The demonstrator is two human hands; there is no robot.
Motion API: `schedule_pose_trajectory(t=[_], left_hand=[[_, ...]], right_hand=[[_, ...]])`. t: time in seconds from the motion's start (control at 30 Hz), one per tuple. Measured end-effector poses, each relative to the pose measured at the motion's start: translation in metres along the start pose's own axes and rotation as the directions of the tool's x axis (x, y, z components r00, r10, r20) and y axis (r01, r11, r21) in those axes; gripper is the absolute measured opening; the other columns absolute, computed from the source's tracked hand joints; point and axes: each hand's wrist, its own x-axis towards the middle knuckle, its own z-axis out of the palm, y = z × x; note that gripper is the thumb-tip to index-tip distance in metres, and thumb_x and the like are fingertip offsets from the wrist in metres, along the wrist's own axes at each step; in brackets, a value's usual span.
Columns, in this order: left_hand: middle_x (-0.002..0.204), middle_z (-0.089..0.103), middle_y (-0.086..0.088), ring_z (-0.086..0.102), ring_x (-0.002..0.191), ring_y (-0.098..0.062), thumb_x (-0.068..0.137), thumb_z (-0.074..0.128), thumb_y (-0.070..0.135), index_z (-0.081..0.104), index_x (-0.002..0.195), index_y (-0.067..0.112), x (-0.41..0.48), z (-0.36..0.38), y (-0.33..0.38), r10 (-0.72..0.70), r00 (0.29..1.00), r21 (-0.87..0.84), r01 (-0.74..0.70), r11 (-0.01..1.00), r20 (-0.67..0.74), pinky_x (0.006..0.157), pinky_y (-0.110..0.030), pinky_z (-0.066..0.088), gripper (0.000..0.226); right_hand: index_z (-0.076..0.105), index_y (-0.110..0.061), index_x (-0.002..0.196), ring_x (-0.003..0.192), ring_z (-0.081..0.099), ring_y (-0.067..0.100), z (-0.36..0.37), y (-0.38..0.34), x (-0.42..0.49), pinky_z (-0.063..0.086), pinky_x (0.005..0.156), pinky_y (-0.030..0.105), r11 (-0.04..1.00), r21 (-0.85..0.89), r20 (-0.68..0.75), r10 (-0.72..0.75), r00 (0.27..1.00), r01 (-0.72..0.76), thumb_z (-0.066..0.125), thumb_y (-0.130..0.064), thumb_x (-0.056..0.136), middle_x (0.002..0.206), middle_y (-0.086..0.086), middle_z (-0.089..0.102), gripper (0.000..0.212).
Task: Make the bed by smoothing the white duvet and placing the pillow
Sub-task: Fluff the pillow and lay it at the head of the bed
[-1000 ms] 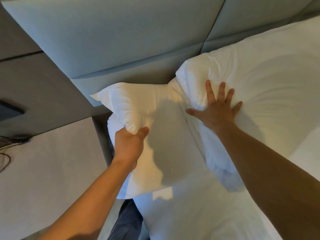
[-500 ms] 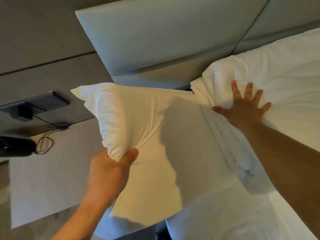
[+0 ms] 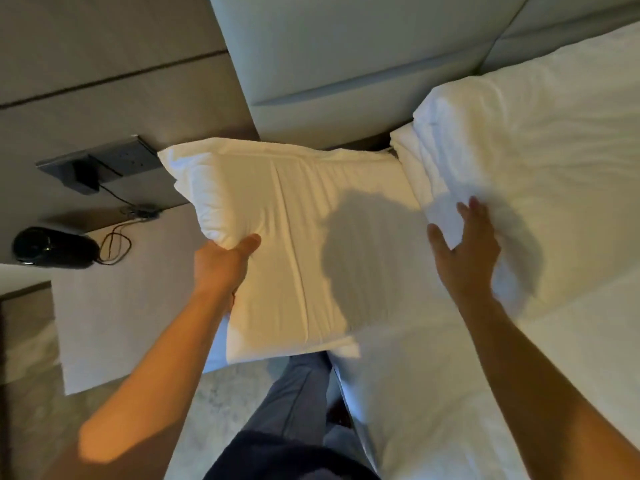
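Two hands, left gripping pillow, second pillow

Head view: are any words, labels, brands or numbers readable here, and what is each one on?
No text can be read.
The wall socket panel has small marks that are too small and blurred to read.
The black rounded device shows no legible label.
The pillow is plain white with no print.

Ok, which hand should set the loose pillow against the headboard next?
Left, probably. The left hand grips the loose pillow by its left edge, thumb on top. The right hand is open, fingers spread over the second pillow, holding nothing; it could only steady.
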Motion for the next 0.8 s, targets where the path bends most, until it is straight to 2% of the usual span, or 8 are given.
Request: schedule_pose_trajectory(t=[0.1,0.17,0.2,0.23,0.33,0.47,0.6,0.8], left_hand=[[0.096,0.073,0.001,0.070,0.084,-0.017,0.084,0.084,0.026,0.066,0.108,0.021,-0.009,-0.013,-0.006,-0.025,1.000,-0.090,0.025,0.996,0.005,0.067,-0.032,0.055,0.030],[0.092,0.071,0.003,0.068,0.080,-0.014,0.085,0.083,0.026,0.065,0.110,0.020,-0.019,-0.017,-0.013,0.000,1.000,-0.103,0.000,0.995,0.008,0.061,-0.028,0.051,0.031],[0.092,0.071,0.004,0.068,0.079,-0.013,0.085,0.083,0.026,0.065,0.111,0.020,-0.024,-0.017,-0.015,0.015,1.000,-0.105,-0.014,0.994,0.006,0.059,-0.027,0.050,0.032],[0.093,0.071,0.003,0.068,0.079,-0.014,0.085,0.083,0.026,0.065,0.112,0.020,-0.028,-0.018,-0.016,0.029,1.000,-0.107,-0.029,0.994,0.003,0.059,-0.027,0.050,0.034],[0.095,0.073,0.002,0.070,0.080,-0.015,0.082,0.084,0.026,0.067,0.112,0.019,-0.038,-0.022,-0.016,0.079,0.997,-0.129,-0.078,0.988,-0.003,0.061,-0.027,0.051,0.035],[0.092,0.075,0.006,0.073,0.081,-0.012,0.084,0.082,0.021,0.069,0.093,0.026,-0.061,-0.026,-0.006,0.210,0.977,-0.142,-0.204,0.969,0.032,0.066,-0.028,0.055,0.017],[0.091,0.074,0.000,0.070,0.079,-0.016,0.085,0.080,0.024,0.071,0.101,0.020,-0.094,-0.041,0.005,0.334,0.943,-0.085,-0.332,0.939,0.004,0.063,-0.027,0.051,0.019],[0.078,0.069,-0.004,0.063,0.069,-0.021,0.084,0.076,0.027,0.065,0.081,0.021,-0.159,-0.082,0.035,0.566,0.823,0.042,-0.565,0.824,-0.037,0.067,-0.035,0.049,0.012]], right_hand=[[0.052,0.004,0.143,0.132,0.053,0.039,0.017,0.002,-0.086,0.040,0.112,0.045,0.863,0.149,0.056,0.480,0.875,-0.483,0.042,-0.096,0.073,0.141,0.023,0.057,0.122],[0.043,0.000,0.151,0.134,0.051,0.043,0.030,0.015,-0.118,0.042,0.114,0.053,0.432,0.174,0.283,0.838,0.466,-0.885,0.040,-0.109,0.050,0.147,0.022,0.051,0.148],[0.043,-0.006,0.152,0.131,0.054,0.044,0.036,0.019,-0.125,0.044,0.112,0.057,0.161,0.225,0.494,0.831,0.255,-0.961,0.049,-0.105,0.053,0.146,0.018,0.054,0.140],[0.048,-0.012,0.151,0.128,0.058,0.043,0.042,0.019,-0.130,0.047,0.109,0.059,-0.060,0.290,0.708,0.685,0.172,-0.955,0.057,-0.097,0.062,0.141,0.015,0.060,0.123],[0.060,-0.024,0.144,0.126,0.063,0.040,0.058,0.012,-0.134,0.045,0.109,0.064,-0.357,0.401,0.900,0.327,0.289,-0.844,0.051,-0.086,0.083,0.136,0.015,0.069,0.087],[0.063,-0.024,0.141,0.127,0.062,0.039,0.058,-0.002,-0.133,0.050,0.103,0.060,-0.411,0.443,0.889,0.318,0.330,-0.797,0.049,-0.072,0.095,0.136,0.016,0.069,0.069],[0.066,-0.023,0.140,0.121,0.067,0.035,0.045,-0.001,-0.138,0.060,0.086,0.051,-0.461,0.498,0.864,0.339,0.373,-0.735,0.056,-0.061,0.098,0.132,0.013,0.072,0.057],[0.065,-0.026,0.139,0.121,0.067,0.038,0.015,-0.037,-0.161,0.058,0.091,0.060,-0.428,0.531,0.846,0.322,0.426,-0.731,0.071,-0.047,0.094,0.130,0.007,0.073,0.050]])
